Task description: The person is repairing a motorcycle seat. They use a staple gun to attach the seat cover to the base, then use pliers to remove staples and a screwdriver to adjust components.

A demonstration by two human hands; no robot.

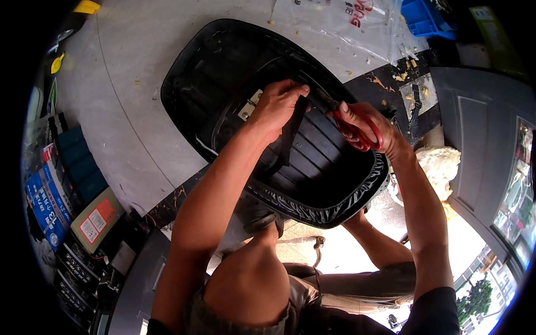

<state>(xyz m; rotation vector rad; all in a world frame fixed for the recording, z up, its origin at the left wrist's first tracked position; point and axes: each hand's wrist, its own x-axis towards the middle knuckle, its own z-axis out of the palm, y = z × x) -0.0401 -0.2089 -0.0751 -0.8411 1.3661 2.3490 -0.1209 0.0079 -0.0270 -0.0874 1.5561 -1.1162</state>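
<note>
An upturned black seat shell (206, 64), oval and ribbed inside, lies in front of me, its near end by my legs. Gathered black cover material (357, 187) wrinkles along its near right rim. My left hand (273, 109) is closed over the shell, pinching the top of a black strip (290, 142) that hangs down into it. Red-handled scissors (357, 139) are in my right hand (382, 125), their dark blades pointing up and left toward the strip. Whether the blades touch the strip is unclear. Beside my left hand is a pale metal bracket (245, 113) on the shell.
Clear plastic sheeting (335, 25) and a blue plastic tray (427, 19) lie at the far right. Crumbs of yellowish foam dot the grey floor (134, 95). A foam lump (438, 167) sits by the grey door (474, 134). Boxes (97, 223) are stacked at left.
</note>
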